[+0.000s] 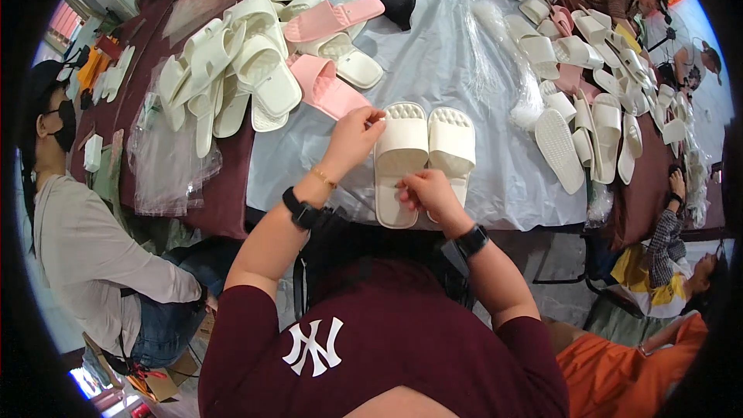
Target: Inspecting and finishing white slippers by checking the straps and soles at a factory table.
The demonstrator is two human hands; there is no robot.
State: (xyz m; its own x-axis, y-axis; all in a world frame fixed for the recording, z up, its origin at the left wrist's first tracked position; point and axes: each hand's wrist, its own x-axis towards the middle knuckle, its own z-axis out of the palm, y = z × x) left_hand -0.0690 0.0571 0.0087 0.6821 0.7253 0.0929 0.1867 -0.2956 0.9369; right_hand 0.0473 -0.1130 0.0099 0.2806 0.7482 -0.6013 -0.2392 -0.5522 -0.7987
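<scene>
The left hand (352, 139) pinches the toe edge of a cream rubber slide pair (422, 155); the right hand (428, 191) grips their heels. Ribbed soles, nubbed footbeds; glossy plastic sheet (457, 70) beneath.

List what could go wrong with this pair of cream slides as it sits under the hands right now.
1. The cream slides lie close to the table's near edge; a nudge from the right hand at the heels might tip them off.
2. The left hand pinches only the toe corner, so the pair could slip out of line.
3. The clear plastic sheet beneath looks wrinkled and might slide or bunch, dragging the pair.
</scene>
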